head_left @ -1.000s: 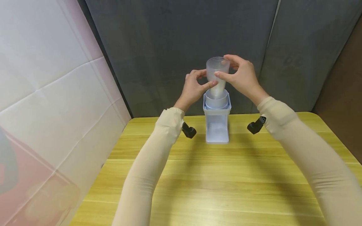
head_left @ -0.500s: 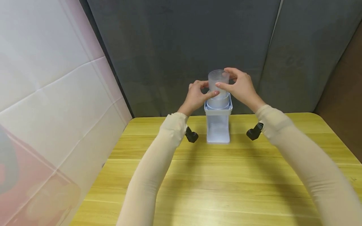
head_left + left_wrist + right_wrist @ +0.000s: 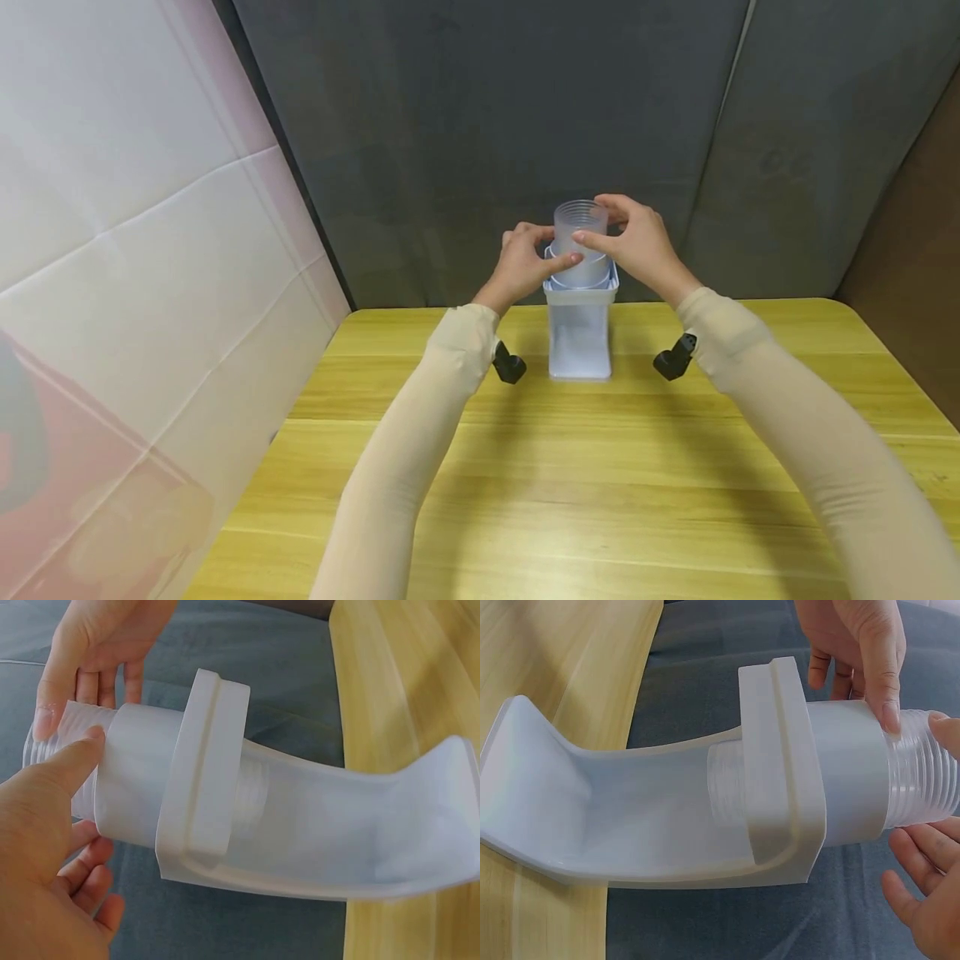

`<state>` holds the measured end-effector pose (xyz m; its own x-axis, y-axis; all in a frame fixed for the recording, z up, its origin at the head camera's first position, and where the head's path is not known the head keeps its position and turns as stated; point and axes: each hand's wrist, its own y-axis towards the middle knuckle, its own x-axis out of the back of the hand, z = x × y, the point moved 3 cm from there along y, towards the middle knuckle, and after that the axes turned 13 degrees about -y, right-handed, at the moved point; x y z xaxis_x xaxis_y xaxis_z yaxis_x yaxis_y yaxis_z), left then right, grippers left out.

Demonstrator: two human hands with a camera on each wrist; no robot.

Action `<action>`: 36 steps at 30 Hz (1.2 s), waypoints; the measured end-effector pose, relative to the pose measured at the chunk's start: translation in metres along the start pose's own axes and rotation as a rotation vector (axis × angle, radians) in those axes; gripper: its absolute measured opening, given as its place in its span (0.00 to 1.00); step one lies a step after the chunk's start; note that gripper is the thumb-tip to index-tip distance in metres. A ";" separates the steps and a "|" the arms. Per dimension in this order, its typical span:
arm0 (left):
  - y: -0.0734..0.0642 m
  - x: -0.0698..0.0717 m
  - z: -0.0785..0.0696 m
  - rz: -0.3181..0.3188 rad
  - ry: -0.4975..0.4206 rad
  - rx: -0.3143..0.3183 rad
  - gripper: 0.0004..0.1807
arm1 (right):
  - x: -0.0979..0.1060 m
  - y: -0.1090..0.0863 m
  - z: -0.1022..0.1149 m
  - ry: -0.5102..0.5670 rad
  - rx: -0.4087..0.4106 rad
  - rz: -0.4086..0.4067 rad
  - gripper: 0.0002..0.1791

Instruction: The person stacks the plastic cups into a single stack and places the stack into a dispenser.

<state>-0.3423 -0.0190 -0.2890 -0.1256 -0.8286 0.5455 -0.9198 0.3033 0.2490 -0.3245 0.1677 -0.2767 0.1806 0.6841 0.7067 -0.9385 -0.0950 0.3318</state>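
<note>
A stack of clear plastic cups (image 3: 579,218) sits upright in the round collar of a white cup dispenser (image 3: 580,342). My left hand (image 3: 521,262) holds the stack from the left, its thumb on the near side by the collar's rim. From the right, my right hand (image 3: 647,243) grips the same stack a little higher, between thumb and fingers. In the left wrist view, ridged cup rims (image 3: 64,735) stand out above the collar (image 3: 139,772). Below the dispenser's square frame (image 3: 784,765), the stack's lower end (image 3: 724,784) shows in the right wrist view.
The dispenser stands near the back edge of a wood-grain table (image 3: 555,483). Behind it rises a dark grey panel (image 3: 480,117). A pale printed wall covering (image 3: 150,250) flanks the left side, and a brown panel (image 3: 911,250) the right.
Both hands have moved down together with the cup stack. It has sunk deeper into the dispenser's collar, and less of it stands above the rim. The dispenser has stayed in place.
</note>
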 end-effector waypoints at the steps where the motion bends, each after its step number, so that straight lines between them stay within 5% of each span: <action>1: 0.000 0.000 0.000 0.001 0.002 -0.001 0.37 | 0.000 0.000 0.000 -0.001 -0.003 0.002 0.47; 23: -0.003 0.001 0.001 0.018 -0.002 0.026 0.38 | -0.009 -0.003 -0.007 0.001 -0.011 0.020 0.44; 36: -0.004 0.014 0.006 0.005 -0.067 0.014 0.33 | 0.002 -0.008 -0.019 0.023 -0.050 0.174 0.46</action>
<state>-0.3427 -0.0350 -0.2870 -0.1546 -0.8567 0.4920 -0.9240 0.3017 0.2350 -0.3217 0.1838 -0.2896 0.0082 0.6771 0.7358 -0.9685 -0.1776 0.1743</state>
